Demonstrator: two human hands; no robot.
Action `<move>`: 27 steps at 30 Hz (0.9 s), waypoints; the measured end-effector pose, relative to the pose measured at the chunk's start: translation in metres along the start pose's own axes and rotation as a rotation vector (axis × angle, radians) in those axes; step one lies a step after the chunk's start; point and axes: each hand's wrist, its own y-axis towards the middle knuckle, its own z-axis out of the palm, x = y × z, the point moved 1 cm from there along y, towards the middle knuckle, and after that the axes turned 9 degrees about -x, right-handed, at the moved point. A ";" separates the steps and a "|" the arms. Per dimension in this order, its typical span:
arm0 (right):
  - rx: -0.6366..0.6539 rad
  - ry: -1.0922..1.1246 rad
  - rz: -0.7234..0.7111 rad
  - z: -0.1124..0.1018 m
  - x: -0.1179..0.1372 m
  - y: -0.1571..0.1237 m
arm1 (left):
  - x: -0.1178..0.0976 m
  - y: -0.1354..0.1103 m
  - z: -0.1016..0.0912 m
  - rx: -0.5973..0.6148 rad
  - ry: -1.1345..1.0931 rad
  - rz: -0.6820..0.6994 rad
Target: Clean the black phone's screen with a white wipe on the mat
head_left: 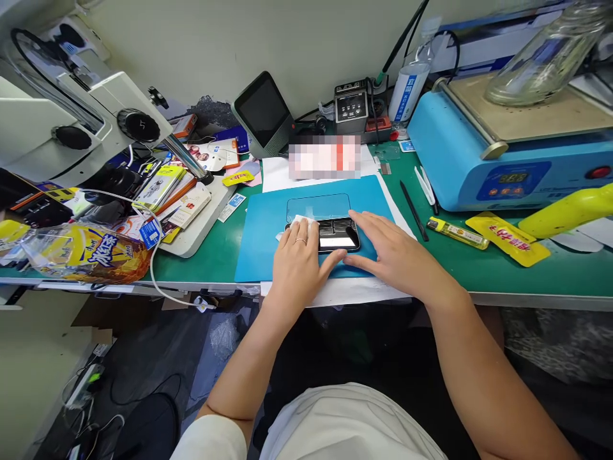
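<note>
A smartphone (339, 237) with a glossy dark face that reflects bright light lies flat on a blue mat (258, 249). My left hand (297, 255), a ring on one finger, presses a folded white wipe (305, 220) against the phone's left end, fingers close together. At the right end, my right hand (395, 255) steadies the phone, index finger at the far corner and thumb at the near edge. Just behind the phone lies a clear screen-shaped sheet (318, 206) with a thin dark outline. The phone's left part is hidden under my left hand.
A microscope stand (138, 124) and a tea bottle (96, 252) occupy the left. On the right are a blue heating plate machine (517, 172) bearing a glass jar (541, 64), a black pen-like tool (412, 207), tweezers (425, 185) and yellow packets (507, 237). Behind stands a smart display (264, 108).
</note>
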 end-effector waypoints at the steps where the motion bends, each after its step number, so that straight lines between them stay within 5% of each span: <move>1: 0.003 0.001 0.002 0.000 0.000 0.000 | -0.003 -0.007 -0.002 0.008 0.007 0.004; 7: -0.008 0.014 0.003 -0.001 0.000 0.000 | -0.007 -0.046 -0.018 0.019 -0.001 0.055; 16: -0.004 0.004 0.004 -0.001 0.001 0.000 | 0.010 0.005 -0.003 0.005 -0.060 0.016; 27: -0.004 -0.005 -0.018 -0.001 0.000 -0.001 | 0.000 -0.036 -0.012 0.027 0.053 0.067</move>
